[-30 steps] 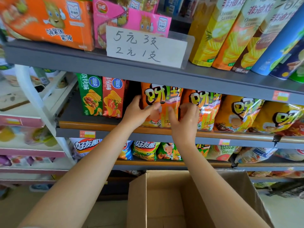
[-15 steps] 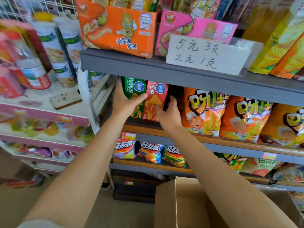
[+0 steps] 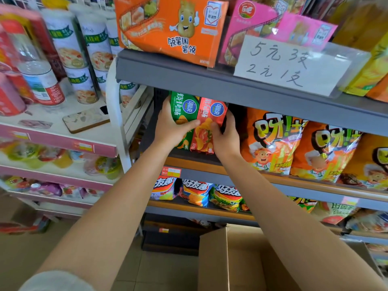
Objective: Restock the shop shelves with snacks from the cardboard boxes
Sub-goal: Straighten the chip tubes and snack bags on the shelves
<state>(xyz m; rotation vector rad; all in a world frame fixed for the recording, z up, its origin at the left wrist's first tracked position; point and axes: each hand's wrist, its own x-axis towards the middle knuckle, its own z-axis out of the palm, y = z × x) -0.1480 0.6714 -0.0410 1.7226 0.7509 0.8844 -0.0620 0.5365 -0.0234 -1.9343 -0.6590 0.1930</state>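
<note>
Snack boxes upright: your left hand grips the green box, right hand grips the red box.

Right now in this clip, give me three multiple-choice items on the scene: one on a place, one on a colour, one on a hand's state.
1. Where does the handwritten price sign sit?
A. On the upper shelf edge
B. On the floor
C. Inside the cardboard box

2. What colour is the pack the left hand grips?
A. Blue
B. Green
C. Pink

3. What is the right hand doing?
A. Hanging idle
B. Resting in the cardboard box
C. Gripping the red pack

Answers: 1 A, the sign stands above the packs. 2 B, the green pack is under its thumb. 3 C, fingers curl round the red pack.
</note>
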